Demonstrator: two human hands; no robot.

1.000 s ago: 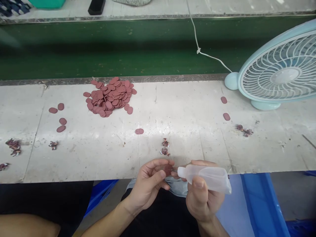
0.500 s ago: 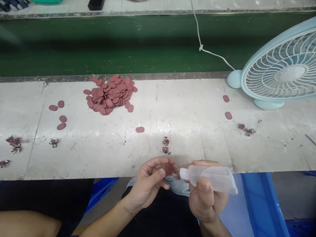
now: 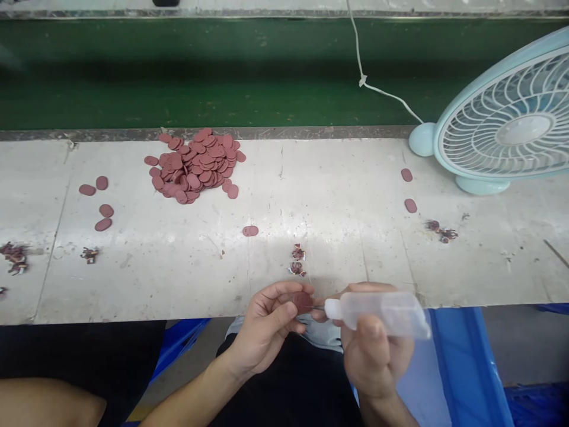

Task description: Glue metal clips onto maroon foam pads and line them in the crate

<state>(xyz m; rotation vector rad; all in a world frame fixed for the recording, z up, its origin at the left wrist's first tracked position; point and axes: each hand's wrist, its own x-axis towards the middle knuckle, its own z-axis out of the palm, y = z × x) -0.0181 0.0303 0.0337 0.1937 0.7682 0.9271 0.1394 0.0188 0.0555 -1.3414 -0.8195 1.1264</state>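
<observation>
My left hand (image 3: 267,326) pinches a reddish-brown oval disc (image 3: 303,302) between thumb and fingers, just past the table's front edge. My right hand (image 3: 376,350) is closed around a translucent squeeze bottle (image 3: 384,313) lying nearly level, its white cap and thin metal tip pointing left. That tip is at the disc's right side; whether it touches is too small to tell. Ahead of my hands lie two small brown-and-white pieces (image 3: 297,261), too small to name. A single oval disc (image 3: 250,230) rests to their left.
A heap of oval discs (image 3: 195,166) sits at the back left of the white table (image 3: 320,196), with several loose ones (image 3: 103,225) farther left. On the right stands a pale blue fan (image 3: 524,127) with a white cord (image 3: 386,98). A person's arm (image 3: 48,403) shows at lower left.
The bottle's rear end has shifted slightly right and up, and its metal tip now shows more over the disc. Both hands keep their grip. The whole view has shifted slightly.
</observation>
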